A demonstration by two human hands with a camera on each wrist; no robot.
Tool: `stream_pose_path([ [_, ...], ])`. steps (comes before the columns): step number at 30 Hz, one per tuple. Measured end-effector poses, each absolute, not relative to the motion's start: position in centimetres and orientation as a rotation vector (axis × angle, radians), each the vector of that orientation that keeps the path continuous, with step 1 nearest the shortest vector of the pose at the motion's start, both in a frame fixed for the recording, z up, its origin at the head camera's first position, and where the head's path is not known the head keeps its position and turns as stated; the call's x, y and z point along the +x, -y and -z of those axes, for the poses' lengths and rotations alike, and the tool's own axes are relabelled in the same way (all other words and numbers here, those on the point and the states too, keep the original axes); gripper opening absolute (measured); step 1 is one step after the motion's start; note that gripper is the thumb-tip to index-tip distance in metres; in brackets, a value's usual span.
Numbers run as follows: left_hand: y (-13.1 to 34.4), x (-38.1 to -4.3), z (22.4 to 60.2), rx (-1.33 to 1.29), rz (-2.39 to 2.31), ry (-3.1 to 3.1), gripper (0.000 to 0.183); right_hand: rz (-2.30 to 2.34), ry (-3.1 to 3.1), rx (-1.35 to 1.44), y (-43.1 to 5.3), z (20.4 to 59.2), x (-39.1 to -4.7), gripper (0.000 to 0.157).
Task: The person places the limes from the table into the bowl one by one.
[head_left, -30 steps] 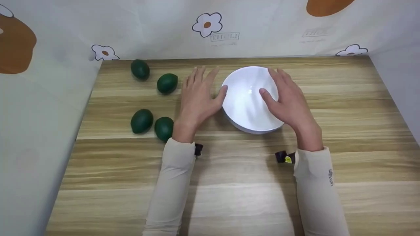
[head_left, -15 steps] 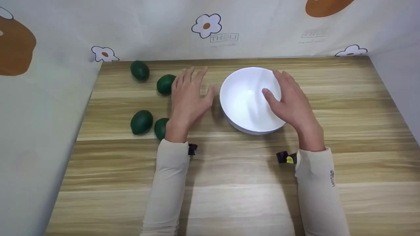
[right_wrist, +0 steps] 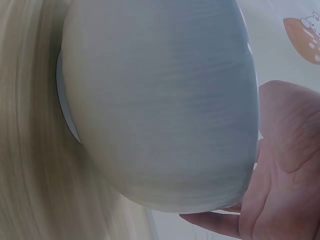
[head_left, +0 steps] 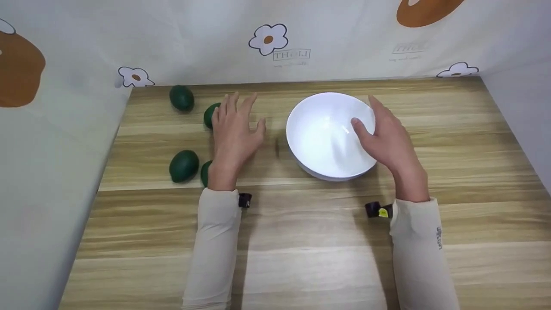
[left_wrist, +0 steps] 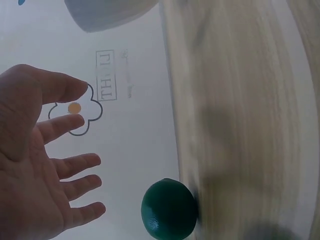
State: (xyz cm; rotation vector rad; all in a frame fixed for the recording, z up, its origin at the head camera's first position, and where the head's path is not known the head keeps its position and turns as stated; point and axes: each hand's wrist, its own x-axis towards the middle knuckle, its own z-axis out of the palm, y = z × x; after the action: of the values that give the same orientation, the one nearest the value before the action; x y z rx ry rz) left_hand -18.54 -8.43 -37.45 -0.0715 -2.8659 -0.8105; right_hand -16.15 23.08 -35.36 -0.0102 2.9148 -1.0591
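Note:
A white bowl (head_left: 323, 142) stands upright on the wooden table. My right hand (head_left: 389, 137) is at its right rim, thumb over the inside and fingers along the outside. In the right wrist view the bowl's outer wall (right_wrist: 165, 105) covers the thumb; whether the fingers press on it I cannot tell. My left hand (head_left: 232, 133) hovers left of the bowl, fingers spread and bent a little, holding nothing. Several dark green, lemon-shaped fruits lie to its left, one at the back (head_left: 181, 98) and one nearer (head_left: 184, 166). The left hand partly hides two others.
A pale sheet with printed flowers (head_left: 268, 39) hangs along the table's back edge and left side. Bare wood-grain tabletop (head_left: 310, 241) lies in front of the bowl. Black wrist cameras (head_left: 244, 200) sit at both cuffs.
My left hand has moved left, away from the bowl's rim and towards the green fruits. The right hand has shifted slightly right, out over the rim. The bowl appears to stay in place.

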Motion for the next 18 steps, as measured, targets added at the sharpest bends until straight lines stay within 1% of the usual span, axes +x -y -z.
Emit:
stream_pose_path([
  [4, 8.5, -18.7, 37.8, -0.020, 0.801, 2.865, 0.059, 1.107, -2.902, 0.040, -23.8, 35.5, -16.2, 0.079],
  [8, 8.6, -18.7, 38.2, 0.006, 0.797, 2.864, 0.061, 1.150, -2.894, 0.080, -24.2, 35.6, -16.3, 0.065],
  [11, 8.7, -18.7, 38.4, 0.011, 0.793, 2.859, 0.061, 1.167, -2.884, 0.111, -24.4, 35.7, -16.3, 0.057],
  [18, 8.7, -18.8, 38.6, 0.014, 0.792, 2.869, 0.062, 1.239, -2.808, 0.135, -25.0, 36.0, -16.4, 0.056],
])
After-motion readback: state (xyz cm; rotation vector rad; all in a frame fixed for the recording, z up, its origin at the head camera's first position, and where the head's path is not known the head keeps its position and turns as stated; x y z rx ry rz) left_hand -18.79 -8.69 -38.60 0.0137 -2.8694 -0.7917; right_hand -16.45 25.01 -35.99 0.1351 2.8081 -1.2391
